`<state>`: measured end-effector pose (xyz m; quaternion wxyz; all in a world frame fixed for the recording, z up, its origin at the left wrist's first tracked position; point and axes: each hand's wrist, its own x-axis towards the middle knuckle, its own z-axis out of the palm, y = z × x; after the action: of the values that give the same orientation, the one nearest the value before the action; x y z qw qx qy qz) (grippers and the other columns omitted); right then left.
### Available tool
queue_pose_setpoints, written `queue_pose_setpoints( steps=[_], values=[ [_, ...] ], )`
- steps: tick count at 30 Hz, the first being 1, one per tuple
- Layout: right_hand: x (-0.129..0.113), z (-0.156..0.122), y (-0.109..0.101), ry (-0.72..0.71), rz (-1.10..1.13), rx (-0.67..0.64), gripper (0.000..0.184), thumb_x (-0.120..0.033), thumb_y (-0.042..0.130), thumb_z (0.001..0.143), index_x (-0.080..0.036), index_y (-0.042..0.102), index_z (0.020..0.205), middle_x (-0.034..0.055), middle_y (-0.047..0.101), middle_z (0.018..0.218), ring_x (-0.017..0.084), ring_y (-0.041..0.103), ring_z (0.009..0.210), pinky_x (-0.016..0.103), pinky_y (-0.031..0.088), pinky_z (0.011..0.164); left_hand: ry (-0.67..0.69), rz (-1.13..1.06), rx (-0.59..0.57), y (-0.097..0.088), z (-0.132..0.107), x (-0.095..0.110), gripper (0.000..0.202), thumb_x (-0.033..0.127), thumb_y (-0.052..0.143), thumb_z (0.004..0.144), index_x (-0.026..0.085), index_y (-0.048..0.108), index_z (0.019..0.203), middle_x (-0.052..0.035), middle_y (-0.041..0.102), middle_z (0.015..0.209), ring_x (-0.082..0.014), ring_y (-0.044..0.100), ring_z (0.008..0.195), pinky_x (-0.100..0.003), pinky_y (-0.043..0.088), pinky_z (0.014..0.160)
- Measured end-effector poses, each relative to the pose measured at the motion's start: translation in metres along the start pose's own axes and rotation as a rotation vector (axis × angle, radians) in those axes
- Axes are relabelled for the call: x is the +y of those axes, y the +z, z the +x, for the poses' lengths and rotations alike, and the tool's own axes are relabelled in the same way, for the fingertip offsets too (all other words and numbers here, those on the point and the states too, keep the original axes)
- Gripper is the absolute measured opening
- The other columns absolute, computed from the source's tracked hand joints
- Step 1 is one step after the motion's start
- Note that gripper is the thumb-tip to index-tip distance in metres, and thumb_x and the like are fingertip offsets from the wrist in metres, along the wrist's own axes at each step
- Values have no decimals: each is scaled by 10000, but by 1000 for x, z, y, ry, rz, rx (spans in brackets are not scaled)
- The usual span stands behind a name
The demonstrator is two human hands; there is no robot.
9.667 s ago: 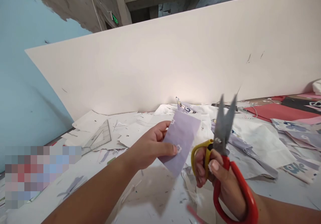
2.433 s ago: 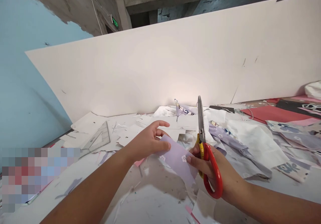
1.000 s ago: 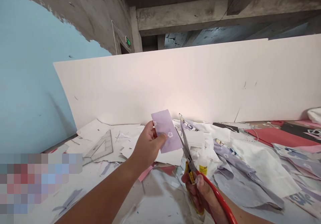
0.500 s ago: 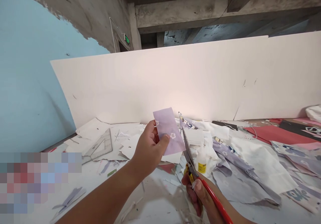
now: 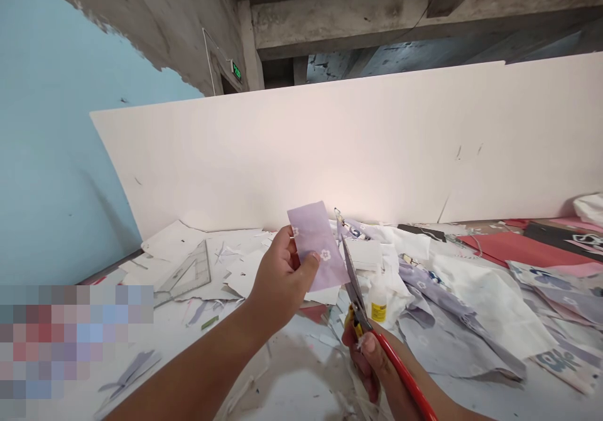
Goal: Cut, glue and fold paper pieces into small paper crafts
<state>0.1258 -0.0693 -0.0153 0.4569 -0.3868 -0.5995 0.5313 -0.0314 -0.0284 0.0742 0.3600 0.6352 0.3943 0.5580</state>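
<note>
Strip: a lilac flower-print strip, paper or thin cloth, cannot tell which, held up in the middle of the view above the work surface.
Long axis: nearly upright, its top leaning slightly left and its lower end slightly right.
Left hand: the left hand grasps the lower part of the strip, with the thumb across its face beside a white flower and the fingers behind it.
Right hand: the right hand is clenched around the handles, low and to the right of the strip.
Scissors: the scissors, with red and yellow handles, point up and slightly left, their steel blades almost closed.
Relation: the strip lies up and to the left of the right hand's grip. The blades run just beside its lower right edge; whether they touch it is hard to tell. The left hand is the nearer hand.
Nearby: a glue bottle with a yellow label stands just right of the blades, among white paper scraps.
Farther left: a clear plastic set square lies on the paper.
Farther right: crumpled lilac printed sheets lie on the work surface, with red card beyond.
Behind: a long white board leans before a blue wall.
</note>
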Motion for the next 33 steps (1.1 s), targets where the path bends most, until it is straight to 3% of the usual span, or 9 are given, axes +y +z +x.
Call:
queue_pose_setpoints(
  steps=[13,33],
  values=[
    [-6,1,3,19,-173,4,615,-809,242,694,-209,374,686,-69,308,545,93,341,472,247,314,454,-6,-31,12,-1,1,0,257,276,578,752,217,513,993,-14,647,819,-116,569,656,-209,443,558],
    [-5,0,2,-62,-253,48,552,-728,234,782,-209,395,685,-75,331,498,85,314,436,258,305,479,-15,-34,44,1,-1,2,269,293,594,737,212,515,981,15,610,736,-88,519,577,-175,413,486]
  ],
)
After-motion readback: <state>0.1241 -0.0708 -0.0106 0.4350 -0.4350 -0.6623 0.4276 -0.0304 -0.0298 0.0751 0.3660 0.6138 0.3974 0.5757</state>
